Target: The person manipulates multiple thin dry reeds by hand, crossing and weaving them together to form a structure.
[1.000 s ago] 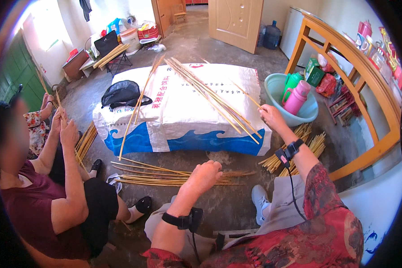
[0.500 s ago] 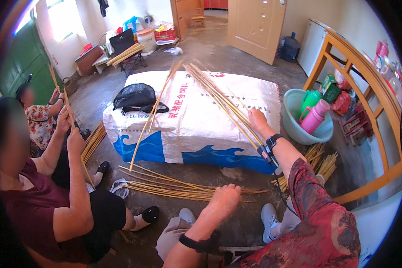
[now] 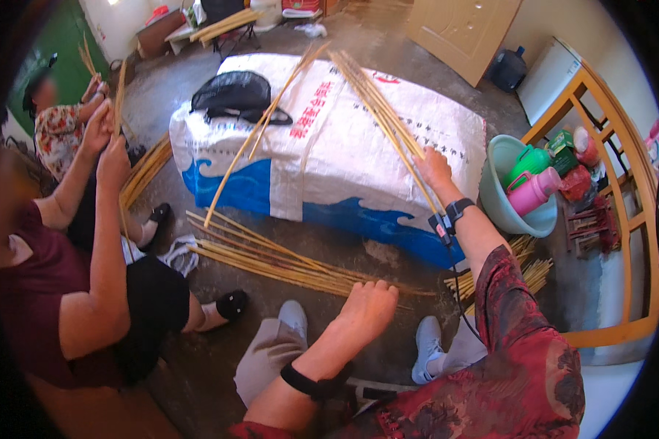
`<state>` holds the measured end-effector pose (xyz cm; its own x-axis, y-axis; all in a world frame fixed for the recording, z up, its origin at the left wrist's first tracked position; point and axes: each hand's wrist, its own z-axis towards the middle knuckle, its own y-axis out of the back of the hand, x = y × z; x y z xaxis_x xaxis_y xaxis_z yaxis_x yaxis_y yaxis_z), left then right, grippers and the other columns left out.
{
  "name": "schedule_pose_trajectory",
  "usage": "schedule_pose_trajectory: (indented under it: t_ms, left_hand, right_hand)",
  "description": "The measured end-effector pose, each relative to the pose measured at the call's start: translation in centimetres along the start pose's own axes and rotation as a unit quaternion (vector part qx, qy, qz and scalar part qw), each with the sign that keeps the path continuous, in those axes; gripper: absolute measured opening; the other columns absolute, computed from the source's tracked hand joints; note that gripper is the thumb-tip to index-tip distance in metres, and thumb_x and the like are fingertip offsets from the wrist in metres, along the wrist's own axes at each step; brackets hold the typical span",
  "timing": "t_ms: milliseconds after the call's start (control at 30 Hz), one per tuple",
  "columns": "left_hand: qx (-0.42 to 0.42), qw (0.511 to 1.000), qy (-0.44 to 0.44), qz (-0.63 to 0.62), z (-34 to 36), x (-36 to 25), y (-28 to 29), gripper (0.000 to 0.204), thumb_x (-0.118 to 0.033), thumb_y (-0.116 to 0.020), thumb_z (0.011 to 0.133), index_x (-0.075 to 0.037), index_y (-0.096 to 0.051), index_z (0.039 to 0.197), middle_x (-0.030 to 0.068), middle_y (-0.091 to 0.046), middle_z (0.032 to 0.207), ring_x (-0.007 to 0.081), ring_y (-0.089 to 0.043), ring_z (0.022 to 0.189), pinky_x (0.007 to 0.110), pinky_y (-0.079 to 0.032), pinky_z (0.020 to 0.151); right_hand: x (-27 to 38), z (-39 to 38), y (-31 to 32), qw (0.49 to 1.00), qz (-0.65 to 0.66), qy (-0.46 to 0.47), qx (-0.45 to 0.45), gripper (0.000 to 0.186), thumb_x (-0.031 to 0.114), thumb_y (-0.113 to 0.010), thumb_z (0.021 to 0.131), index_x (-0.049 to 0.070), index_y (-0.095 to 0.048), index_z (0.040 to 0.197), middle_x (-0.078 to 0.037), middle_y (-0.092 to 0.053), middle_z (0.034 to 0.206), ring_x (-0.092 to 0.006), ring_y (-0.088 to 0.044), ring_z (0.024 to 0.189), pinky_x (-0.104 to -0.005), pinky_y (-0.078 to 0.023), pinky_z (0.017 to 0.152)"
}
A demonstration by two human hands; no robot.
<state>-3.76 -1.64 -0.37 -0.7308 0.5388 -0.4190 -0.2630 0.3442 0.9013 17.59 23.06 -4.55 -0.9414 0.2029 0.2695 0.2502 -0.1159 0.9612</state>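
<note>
My right hand [image 3: 436,174] reaches over the sack-covered block, its fingers closed at a bundle of long thin yellow stalks [image 3: 377,106]. The bundle slants across the white woven sack [image 3: 417,110] toward my wrist. My left hand [image 3: 371,307] is closed in front of me, above the ends of more stalks [image 3: 285,267] lying on the floor. Its fingers curl away from view, so what they hold, if anything, is hidden. Another few stalks [image 3: 252,143] lean across the sack's left half, beside a black mesh bag [image 3: 233,95].
Two people sit at the left, one in a maroon top [image 3: 58,293], both holding stalks upright. At right stand a pale-green basin [image 3: 494,194] with a pink flask [image 3: 532,192] and a wooden frame [image 3: 626,241]. Stalk bundles [image 3: 534,278] lie beneath my right arm.
The view has tilted down, so the sack and floor sit higher. My right hand has come in against the bundle; a separate thin stalk near its fingers no longer shows. My left hand stays closed.
</note>
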Motion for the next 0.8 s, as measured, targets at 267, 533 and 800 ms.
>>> schedule_pose_trajectory:
  t_ms: [267,533,800]
  left_hand:
    - [0.073,0.996,-0.024,-0.045,0.2,-1.7,-1.4,0.021,-0.02,-0.054,0.077,-0.004,-0.055,0.091,0.0139,-0.057,0.091,0.0292,-0.054,0.09,0.039,-0.041,0.078]
    - [0.236,0.951,-0.092,-0.178,-0.2,-3.6,-2.4,0.024,-0.023,-0.051,0.078,-0.001,-0.058,0.081,0.0201,-0.059,0.082,0.0354,-0.057,0.081,0.045,-0.045,0.072]
    - [0.327,0.922,-0.116,-0.175,-1.8,-5.4,-3.9,0.023,-0.023,-0.052,0.077,-0.001,-0.059,0.081,0.0194,-0.06,0.082,0.0349,-0.057,0.081,0.044,-0.045,0.072]
  right_hand:
    - [2.6,-3.2,1.9,0.948,0.087,0.28,-0.126,0.025,0.014,-0.051,0.074,0.004,-0.054,0.097,-0.016,-0.056,0.092,-0.0293,-0.054,0.089,-0.0373,-0.044,0.077]
    - [3.7,-12.6,-4.1,0.906,0.105,0.352,0.211,0.015,0.013,-0.052,0.072,0.006,-0.058,0.083,-0.015,-0.06,0.082,-0.0313,-0.058,0.079,-0.0396,-0.046,0.067]
    - [-7.9,-17.9,-13.4,0.912,0.059,0.268,0.305,0.016,0.01,-0.052,0.069,0.004,-0.059,0.083,-0.017,-0.06,0.08,-0.0326,-0.058,0.078,-0.039,-0.046,0.067]
